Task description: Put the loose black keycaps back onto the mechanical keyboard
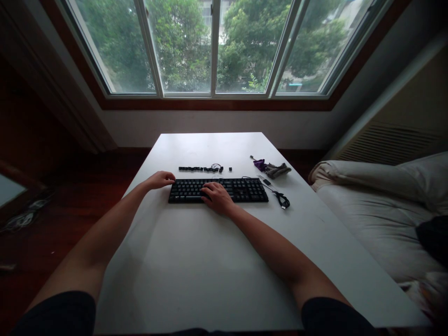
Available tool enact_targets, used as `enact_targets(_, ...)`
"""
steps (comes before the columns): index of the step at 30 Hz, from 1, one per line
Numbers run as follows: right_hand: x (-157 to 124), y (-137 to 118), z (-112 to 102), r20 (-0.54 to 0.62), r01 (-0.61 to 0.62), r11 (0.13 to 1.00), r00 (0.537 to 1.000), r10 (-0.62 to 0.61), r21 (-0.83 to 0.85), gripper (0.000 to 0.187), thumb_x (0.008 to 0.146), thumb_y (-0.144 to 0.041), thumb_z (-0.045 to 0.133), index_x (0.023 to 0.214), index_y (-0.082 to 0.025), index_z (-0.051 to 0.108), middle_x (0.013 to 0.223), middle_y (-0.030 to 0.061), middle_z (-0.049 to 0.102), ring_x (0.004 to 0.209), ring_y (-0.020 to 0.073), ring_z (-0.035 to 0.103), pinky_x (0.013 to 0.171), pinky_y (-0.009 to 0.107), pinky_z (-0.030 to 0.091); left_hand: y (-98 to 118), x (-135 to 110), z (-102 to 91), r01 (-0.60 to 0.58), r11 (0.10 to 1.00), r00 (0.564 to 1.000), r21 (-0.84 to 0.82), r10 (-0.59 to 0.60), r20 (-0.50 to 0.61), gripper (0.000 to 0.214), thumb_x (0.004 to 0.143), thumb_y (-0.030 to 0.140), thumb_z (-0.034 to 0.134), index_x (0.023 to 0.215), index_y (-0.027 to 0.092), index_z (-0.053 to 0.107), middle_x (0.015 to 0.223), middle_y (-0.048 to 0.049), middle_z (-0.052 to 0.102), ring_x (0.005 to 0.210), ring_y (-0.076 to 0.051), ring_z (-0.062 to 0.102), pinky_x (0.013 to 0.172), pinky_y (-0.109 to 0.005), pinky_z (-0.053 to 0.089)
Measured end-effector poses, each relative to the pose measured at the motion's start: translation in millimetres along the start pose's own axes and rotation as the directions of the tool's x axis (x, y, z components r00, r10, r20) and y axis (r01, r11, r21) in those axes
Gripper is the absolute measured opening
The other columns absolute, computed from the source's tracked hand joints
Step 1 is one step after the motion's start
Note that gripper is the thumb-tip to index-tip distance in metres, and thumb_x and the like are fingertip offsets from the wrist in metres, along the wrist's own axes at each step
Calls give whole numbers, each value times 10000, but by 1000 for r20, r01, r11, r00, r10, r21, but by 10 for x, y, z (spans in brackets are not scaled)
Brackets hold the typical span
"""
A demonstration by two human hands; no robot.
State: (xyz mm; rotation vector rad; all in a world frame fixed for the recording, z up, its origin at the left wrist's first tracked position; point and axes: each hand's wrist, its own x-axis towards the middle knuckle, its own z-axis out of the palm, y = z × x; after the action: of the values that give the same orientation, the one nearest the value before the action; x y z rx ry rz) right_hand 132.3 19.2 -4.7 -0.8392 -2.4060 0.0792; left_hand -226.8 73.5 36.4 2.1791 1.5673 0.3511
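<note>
A black full-size keyboard (238, 189) lies flat across the white table. My left hand (160, 179) is at its far left corner, fingers curled together against the edge. Over the middle of the keys rests my right hand (217, 197), palm down, with thumb and fingers apart. It covers some keys, and no object shows in it. Behind the keyboard runs a row of loose black keycaps (196, 168), with a small wire tool (217, 166) at its right end. One single keycap (230, 169) sits apart to the right.
Right of the keyboard lie a coiled black USB cable (283, 200), a small dark item (266, 182), a grey cloth (277, 170) and a purple cloth (259, 164), with a brush-like tip beyond. The white table (196, 261) stands before a window, beside a pale sofa (357, 219).
</note>
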Motion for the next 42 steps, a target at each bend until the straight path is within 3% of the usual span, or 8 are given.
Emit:
enact_targets(24,11,-8,-13,0,5,1000,1000,-5,1,317,955,-354,645,1242,-221,666,1295,122,629,1230,289,532,1056,485,427,91,-35,3,-19,999,1000,-40,20,20,303,766,496,677,913,236,732,939,-42,733,846,-217,652,735,-291,486)
enact_targets(29,9,-9,-18,-2,7,1000,1000,-7,-2,318,960,-366,637,1239,-218,667,1293,122,629,1217,287,538,1054,484,428,53,-31,106,43,990,998,-136,-47,-32,406,783,585,645,940,219,730,934,-55,723,835,-220,643,741,-304,484)
enact_targets(33,10,-7,-16,7,2,1000,1000,-2,6,324,957,-364,640,1249,-227,665,1298,124,625,1221,286,535,1053,485,427,9,-25,192,152,960,978,-234,-180,-101,481,732,621,688,950,192,686,903,-58,696,801,-207,623,696,-300,481)
enact_targets(36,12,-11,-12,6,-3,1000,1000,3,11,322,954,-355,646,1249,-229,666,1297,124,624,1229,285,530,1056,483,422,4,-18,193,233,903,968,-362,-252,-7,565,694,622,731,1030,176,650,878,-53,683,700,-172,597,617,-283,462)
enact_targets(39,15,-20,-8,3,-6,1000,1000,5,14,322,952,-351,649,1247,-223,666,1296,125,625,1235,284,525,1062,480,415,22,-2,158,259,850,966,-458,-237,107,658,657,611,768,1124,168,631,853,-42,673,644,-151,583,595,-283,462)
enact_targets(42,22,-30,-8,5,-7,1000,1000,7,15,321,951,-348,650,1246,-222,667,1293,127,627,1237,285,523,1061,479,415,39,15,140,246,850,969,-467,-212,123,669,637,605,782,1122,162,655,808,-28,661,661,-151,589,622,-286,469)
